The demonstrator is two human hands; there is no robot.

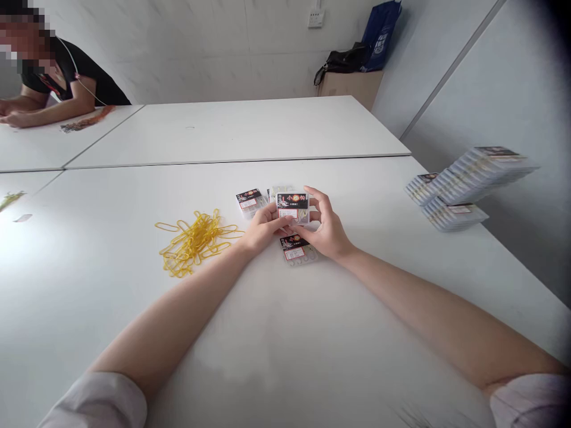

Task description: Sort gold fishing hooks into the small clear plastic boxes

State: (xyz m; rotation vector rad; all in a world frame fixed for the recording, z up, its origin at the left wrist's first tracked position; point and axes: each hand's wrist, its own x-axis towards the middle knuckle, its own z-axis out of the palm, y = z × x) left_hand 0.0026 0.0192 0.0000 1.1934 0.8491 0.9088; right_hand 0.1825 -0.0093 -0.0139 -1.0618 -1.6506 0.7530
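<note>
Between my two hands, a small clear plastic box of fish hooks (293,205) with a black printed label is held up over the table. My left hand (264,229) grips its lower left side, the thumb across the front. On the box's right side are the curled fingers of my right hand (329,229), its thumb along the bottom edge. Just below lies another hook box (298,249), flat on the table. One more hook box (251,202) rests beyond my left hand, and a further box (282,191) is partly hidden behind the held one.
A tangled pile of yellow rubber bands (194,244) lies left of my left forearm. Stacks of similar boxes (473,178) stand near the table's right edge. At the far left a person (84,89) leans on the table beside an orange-brown bundle (87,119).
</note>
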